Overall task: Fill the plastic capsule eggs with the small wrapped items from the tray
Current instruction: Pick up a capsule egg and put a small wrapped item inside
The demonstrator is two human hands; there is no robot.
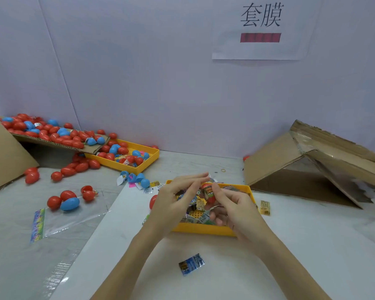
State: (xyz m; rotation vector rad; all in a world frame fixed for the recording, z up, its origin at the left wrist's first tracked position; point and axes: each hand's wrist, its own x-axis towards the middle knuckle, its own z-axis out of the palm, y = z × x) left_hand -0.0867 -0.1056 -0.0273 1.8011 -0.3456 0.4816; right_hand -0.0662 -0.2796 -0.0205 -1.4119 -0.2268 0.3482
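Both my hands hover over a yellow tray [204,230] of small wrapped items [198,213] in the middle of the table. My right hand [234,207] grips a red capsule egg [208,192] with a printed wrapper on it. My left hand [178,199] reaches to the egg's top, its fingers stretched out and pinching at a bit of clear film there. A red egg [153,201] lies half hidden behind my left wrist. One blue wrapped item [191,264] lies on the white sheet in front of the tray.
A second yellow tray [148,155] at the back left holds red and blue eggs under a cardboard ramp [59,144] piled with more. Loose eggs [66,201] and a clear bag [59,219] lie at the left. A cardboard box [307,163] stands at the right; a yellow packet [265,207] lies beside the tray.
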